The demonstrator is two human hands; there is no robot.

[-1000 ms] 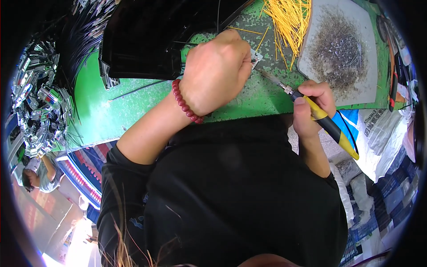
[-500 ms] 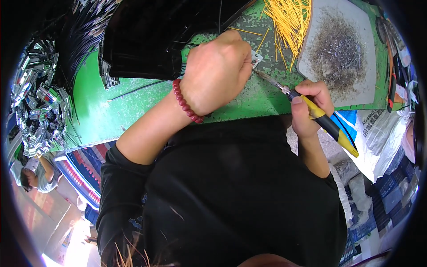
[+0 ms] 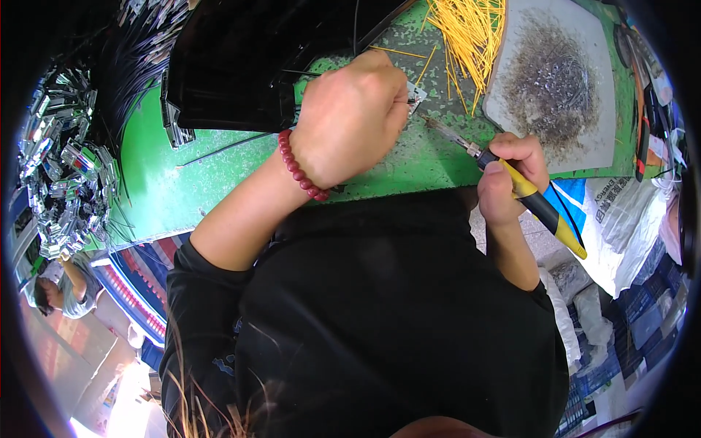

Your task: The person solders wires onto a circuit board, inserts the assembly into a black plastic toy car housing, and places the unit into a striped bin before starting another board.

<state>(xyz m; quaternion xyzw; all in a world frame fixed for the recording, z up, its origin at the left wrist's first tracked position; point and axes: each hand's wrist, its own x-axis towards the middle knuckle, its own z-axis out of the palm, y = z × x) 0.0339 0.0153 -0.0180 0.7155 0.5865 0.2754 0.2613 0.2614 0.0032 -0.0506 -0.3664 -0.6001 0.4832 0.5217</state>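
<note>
At the far left of your bench lies a heap of small shiny metal-and-glass parts (image 3: 62,175) with black leads trailing from it, lying as it did a second ago. Right of it, the green work mat (image 3: 182,182) carries a large glossy black tray (image 3: 270,58), and one thin black wire (image 3: 219,148) runs loose across the mat just near of it.

Your left hand (image 3: 350,120), with the red bead bracelet (image 3: 298,166) at the wrist, is curled into a narrow pinch on a small silvery metal piece (image 3: 416,93) at the centre of the mat. Only a corner of that piece shows past your knuckles. The hand has hardly shifted over the last second, so the piece is being held steady in one spot.

Your right hand (image 3: 511,175) is closed around the yellow-and-black handle of a soldering iron (image 3: 537,208), held like a pen. Compare the last second: the slim metal tip (image 3: 442,131) has crept leftward and now sits just beside the held piece, perhaps touching it; I cannot tell which. That reads as the tip closing on the joint.

Far right, loose yellow wire lengths (image 3: 467,33) are fanned beside a grey pad strewn with dark metal scraps (image 3: 551,80), both unchanged.
</note>
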